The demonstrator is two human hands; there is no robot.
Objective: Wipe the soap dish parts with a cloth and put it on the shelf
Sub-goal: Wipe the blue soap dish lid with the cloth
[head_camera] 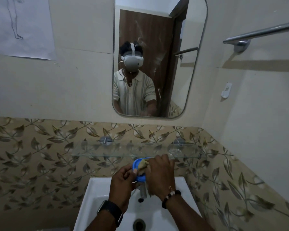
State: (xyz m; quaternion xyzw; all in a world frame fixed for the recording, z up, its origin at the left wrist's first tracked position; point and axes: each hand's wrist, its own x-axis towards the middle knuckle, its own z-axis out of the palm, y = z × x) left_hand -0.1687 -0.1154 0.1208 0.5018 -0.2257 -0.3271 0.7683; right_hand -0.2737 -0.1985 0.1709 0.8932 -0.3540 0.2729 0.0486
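The left hand [122,179] grips the blue soap dish part [138,170] at its 7 o'clock edge. The right hand [160,174] presses a cloth [143,165] into it, fingers clenched, above the sink [97,197].

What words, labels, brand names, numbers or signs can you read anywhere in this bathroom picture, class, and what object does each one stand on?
None can be read.
Paper sheet on the wall: a line drawing only, no lettering visible.
White wall hook: a small dark mark, too small to read.
Blue soap dish, cloth, watch and headset reflected in the mirror: no text visible.
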